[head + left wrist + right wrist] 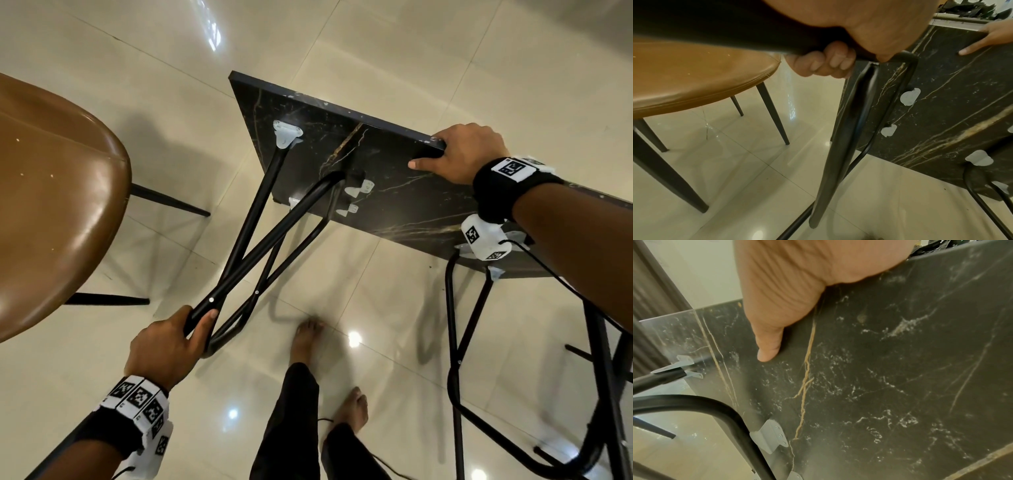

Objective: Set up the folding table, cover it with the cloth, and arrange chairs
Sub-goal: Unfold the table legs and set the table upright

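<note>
From the head view, your left hand (pixel 168 346) gripped the black tubular leg frame (pixel 253 233) near its crossing, fingers curled fully round the tube. Your right hand (pixel 462 154) held the far edge of the tabletop (pixel 404 202), fingers hooked over the rim and thumb laid flat on the dark marbled underside. The folding table was tipped on its side above the tiled floor (pixel 394 51), its underside facing you, metal brackets (pixel 287 133) showing where the legs hinge. A brown chair (pixel 58 192) stood just beside it on your left, and your bare feet (pixel 308 339) were below.

From the left wrist view, your fingers (pixel 826 63) were wrapped tight round the leg frame (pixel 846 129), with the brown chair seat (pixel 694 78) to one side and the marbled panel (pixel 951 105) to the other.

From the right wrist view, your thumb (pixel 768 344) lay pressed against the marbled underside (pixel 890 386); the other fingers were hidden beyond the edge. A bracket (pixel 769 438) and curved leg tube (pixel 701 404) sat below.
</note>
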Demonstrator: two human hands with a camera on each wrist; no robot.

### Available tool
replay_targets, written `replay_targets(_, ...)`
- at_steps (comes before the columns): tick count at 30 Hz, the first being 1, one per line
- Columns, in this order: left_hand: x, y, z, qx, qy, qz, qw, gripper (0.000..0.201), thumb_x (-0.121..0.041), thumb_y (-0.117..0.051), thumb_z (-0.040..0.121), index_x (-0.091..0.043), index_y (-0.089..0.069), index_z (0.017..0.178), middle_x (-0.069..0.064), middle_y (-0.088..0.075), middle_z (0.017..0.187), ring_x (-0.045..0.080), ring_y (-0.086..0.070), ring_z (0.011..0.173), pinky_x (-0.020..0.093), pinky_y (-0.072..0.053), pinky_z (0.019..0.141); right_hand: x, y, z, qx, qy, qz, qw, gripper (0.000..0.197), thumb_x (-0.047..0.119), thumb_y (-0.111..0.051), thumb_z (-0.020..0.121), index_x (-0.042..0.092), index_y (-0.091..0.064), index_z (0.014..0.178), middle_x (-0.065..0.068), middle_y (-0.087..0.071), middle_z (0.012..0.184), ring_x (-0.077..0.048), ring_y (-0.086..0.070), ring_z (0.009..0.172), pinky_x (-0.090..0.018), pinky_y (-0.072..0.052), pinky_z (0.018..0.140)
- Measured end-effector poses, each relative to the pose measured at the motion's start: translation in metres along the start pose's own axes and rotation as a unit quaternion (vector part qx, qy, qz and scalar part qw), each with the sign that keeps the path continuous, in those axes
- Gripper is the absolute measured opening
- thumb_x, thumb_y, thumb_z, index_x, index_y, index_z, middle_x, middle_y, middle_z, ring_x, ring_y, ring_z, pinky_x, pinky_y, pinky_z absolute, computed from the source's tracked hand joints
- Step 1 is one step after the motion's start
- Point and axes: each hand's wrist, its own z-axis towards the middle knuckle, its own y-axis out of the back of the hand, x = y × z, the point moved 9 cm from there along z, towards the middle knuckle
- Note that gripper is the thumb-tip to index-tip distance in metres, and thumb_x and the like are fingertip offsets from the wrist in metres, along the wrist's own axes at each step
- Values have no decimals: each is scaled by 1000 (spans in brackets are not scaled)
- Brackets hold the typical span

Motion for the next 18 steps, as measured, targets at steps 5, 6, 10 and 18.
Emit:
replay_targets(5,-9,-12,-12,8,16,-34,999,39,-59,-44,90,-25,-44,71,-4,-48,44,26,-44,42,30,-38,48,5,1,-6,-5,6,-1,1000,46,72,-57,85,28,-49,71,3,-46,64,-30,-51,74,-34,-36,65)
replay_targets(6,-12,-15,-14,12,19,-41,999,39,-59,-43,91,-26,-43,71,-4,-49,44,25,-45,43,30,-38,49,4,1,-7,-5,5,0,1000,46,72,-57,84,29,-48,71,3,-46,64,-30,-52,74,-34,-36,65)
replay_targets(10,-33,-28,-25,32,8,-74,997,43,-62,-39,90,-26,-42,68,-5,-50,46,26,-49,46,31,-39,49,6,0,-7,-10,8,1,1000,51,74,-56,84,28,-44,64,4,-47,63,-31,-53,73,-34,-37,65)
replay_targets(18,-34,-31,-20,50,8,-79,996,54,-71,-30,86,-23,-48,68,-4,-54,49,24,-53,51,32,-41,53,6,0,-8,-16,7,-13,1000,51,74,-55,83,25,-49,69,2,-48,63,-31,-53,72,-34,-37,63)
